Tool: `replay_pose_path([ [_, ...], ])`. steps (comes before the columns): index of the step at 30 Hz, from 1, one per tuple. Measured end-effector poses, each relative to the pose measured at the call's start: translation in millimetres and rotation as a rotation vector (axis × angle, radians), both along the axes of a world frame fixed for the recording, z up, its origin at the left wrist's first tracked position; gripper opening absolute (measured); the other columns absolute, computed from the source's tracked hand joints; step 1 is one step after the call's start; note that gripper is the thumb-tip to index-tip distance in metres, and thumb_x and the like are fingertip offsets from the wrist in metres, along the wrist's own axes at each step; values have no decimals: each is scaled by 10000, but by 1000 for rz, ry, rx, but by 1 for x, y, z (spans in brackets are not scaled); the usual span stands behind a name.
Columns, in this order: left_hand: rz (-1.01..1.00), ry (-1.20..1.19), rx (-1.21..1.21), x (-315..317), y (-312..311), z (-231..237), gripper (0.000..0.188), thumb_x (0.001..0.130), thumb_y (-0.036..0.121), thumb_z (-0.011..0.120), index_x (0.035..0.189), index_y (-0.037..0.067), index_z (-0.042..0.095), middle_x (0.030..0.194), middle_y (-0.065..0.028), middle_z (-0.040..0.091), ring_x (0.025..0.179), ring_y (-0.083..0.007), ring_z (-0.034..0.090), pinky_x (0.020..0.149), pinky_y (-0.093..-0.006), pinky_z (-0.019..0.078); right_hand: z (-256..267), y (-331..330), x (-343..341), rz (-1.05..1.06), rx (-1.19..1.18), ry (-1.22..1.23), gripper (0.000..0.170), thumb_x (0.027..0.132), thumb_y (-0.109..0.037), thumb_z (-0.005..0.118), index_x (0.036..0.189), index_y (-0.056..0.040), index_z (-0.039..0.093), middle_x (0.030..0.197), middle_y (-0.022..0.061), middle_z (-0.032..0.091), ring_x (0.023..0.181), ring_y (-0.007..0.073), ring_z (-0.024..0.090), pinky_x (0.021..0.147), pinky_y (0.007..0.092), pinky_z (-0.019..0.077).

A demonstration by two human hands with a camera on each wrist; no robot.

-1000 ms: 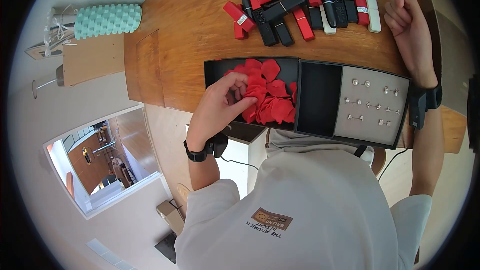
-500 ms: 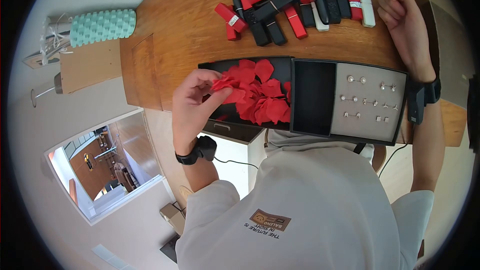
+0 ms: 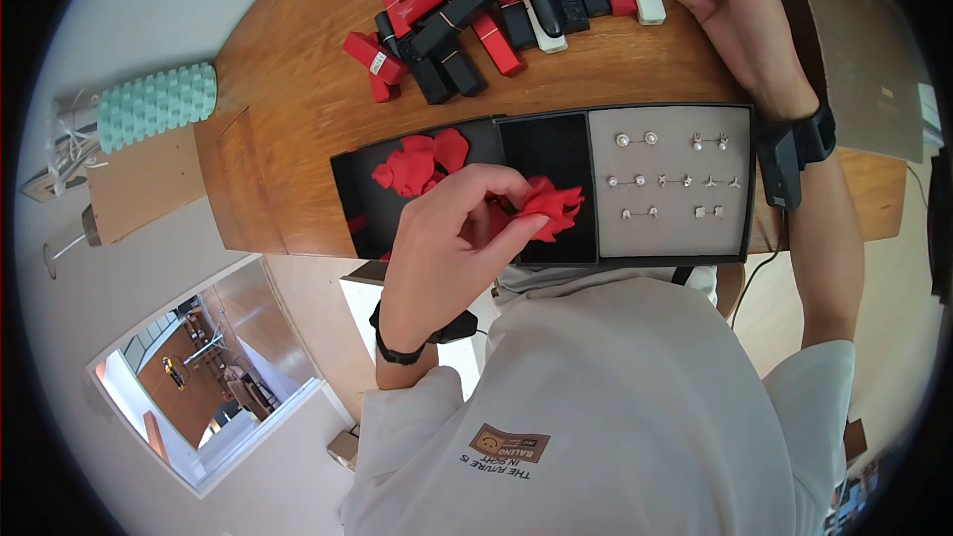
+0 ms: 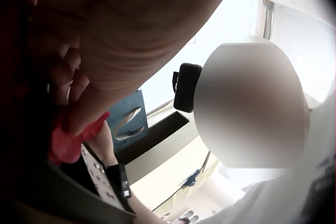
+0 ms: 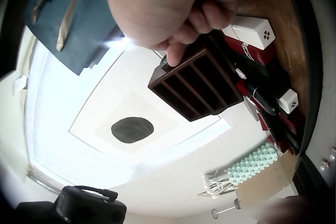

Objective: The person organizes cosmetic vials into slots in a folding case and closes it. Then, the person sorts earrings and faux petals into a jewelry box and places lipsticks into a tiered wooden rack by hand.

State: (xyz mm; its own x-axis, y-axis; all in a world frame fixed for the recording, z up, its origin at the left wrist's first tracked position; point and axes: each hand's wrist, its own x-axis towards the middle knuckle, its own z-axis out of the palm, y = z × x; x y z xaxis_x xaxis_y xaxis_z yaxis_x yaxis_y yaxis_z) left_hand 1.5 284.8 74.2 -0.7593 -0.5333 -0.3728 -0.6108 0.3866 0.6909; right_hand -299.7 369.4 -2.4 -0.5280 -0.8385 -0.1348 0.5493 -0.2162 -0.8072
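Observation:
In the head view, my left hand (image 3: pixel 447 243) pinches a clump of red petals (image 3: pixel 554 210) between thumb and fingers, over the black middle compartment (image 3: pixel 552 144) of the box. More red petals (image 3: pixel 422 161) lie in the left compartment (image 3: pixel 365 194), partly covered by this hand. Several pairs of earrings are set in the grey panel (image 3: pixel 675 228) at right. My right hand (image 3: pixel 740 20) holds nothing beyond the box, its fingers loosely curled. The left wrist view shows the left hand (image 4: pixel 105 56) on petals (image 4: pixel 65 142); the right wrist view shows the right hand (image 5: pixel 178 6).
Red, black and white lipstick tubes (image 3: pixel 496 45) lie in a pile on the wooden table (image 3: pixel 288 89), beyond the box. A mint-green bumpy object (image 3: pixel 159 107) sits at the far left. A dark slotted holder (image 5: pixel 197 85) appears in the right wrist view.
The left hand has lifted petals from the left compartment and moved right with them, over the middle one. Fewer petals show at left. The head view has shifted; the right hand remains empty.

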Motion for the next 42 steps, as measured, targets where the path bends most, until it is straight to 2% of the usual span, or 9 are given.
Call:
replay_pose_path([
  [4, 79, 87, -197, -9, 9, 0, 278, 781, 7, 860, 1011, 33, 706, 988, -50, 707, 751, -129, 604, 670, -238, 466, -6, -1, -2, -1, 13, -20, 350, 1133, -304, 470, 825, -145, 519, 687, -78, 285, 618, 74, 242, 584, 265, 260],
  [7, -364, 329, -655, 2, -2, -15, 258, 723, 90, 878, 939, 50, 743, 1049, -66, 725, 997, -304, 655, 856, -433, 526, -3, 0, -1, 19, -20, 9, 349, 1133, -304, 469, 826, -146, 517, 691, -78, 286, 618, 74, 242, 584, 265, 258],
  [14, -563, 162, -724, 0, 10, -14, 315, 754, 239, 857, 982, 46, 758, 1191, -35, 724, 1157, -316, 632, 1066, -565, 450, -2, 1, -1, 14, -4, 12, 350, 1136, -301, 463, 826, -147, 516, 693, -80, 288, 618, 74, 242, 584, 263, 259],
  [18, -552, 258, -669, 9, 4, -11, 302, 774, 224, 851, 996, 42, 757, 1177, -50, 724, 1141, -326, 641, 1058, -573, 450, -8, 0, -2, -21, 0, 3, 355, 1135, -303, 467, 823, -145, 526, 686, -79, 287, 616, 75, 243, 584, 261, 260],
  [20, -387, 258, -685, 29, -11, -2, 262, 799, 157, 831, 1017, 33, 755, 1134, -72, 729, 1105, -332, 660, 1026, -542, 478, -14, 0, -2, -45, -7, -25, 357, 1134, -304, 468, 821, -144, 530, 683, -79, 285, 616, 76, 244, 583, 261, 260],
  [25, -107, -84, -469, 70, -29, 11, 277, 876, 141, 805, 1115, 21, 737, 1100, -152, 727, 924, -327, 706, 763, -393, 568, -3, -4, 4, -79, 105, 38, 364, 1133, -310, 468, 810, -149, 524, 672, -80, 269, 611, 79, 240, 578, 266, 260],
  [28, 6, -151, -401, 72, -26, 13, 317, 879, 177, 813, 1136, 14, 725, 1093, -147, 725, 908, -317, 708, 761, -387, 570, 2, -2, 6, -29, 86, 61, 376, 1133, -318, 463, 799, -151, 506, 670, -75, 266, 611, 83, 241, 573, 269, 258],
  [34, -31, -74, -270, 69, -26, 12, 381, 855, 230, 846, 1143, 16, 718, 1090, -129, 710, 886, -289, 701, 737, -366, 565, 1, -5, 12, -132, 95, 141, 386, 1125, -326, 481, 780, -152, 488, 669, -68, 262, 609, 86, 245, 569, 269, 254],
  [42, -31, -52, -392, 64, -27, 9, 360, 823, 249, 869, 1066, 22, 729, 1031, -117, 695, 888, -295, 688, 726, -373, 558, 0, -6, 12, -143, 132, 102, 386, 1122, -326, 484, 775, -157, 485, 672, -69, 264, 610, 85, 243, 570, 268, 253],
])
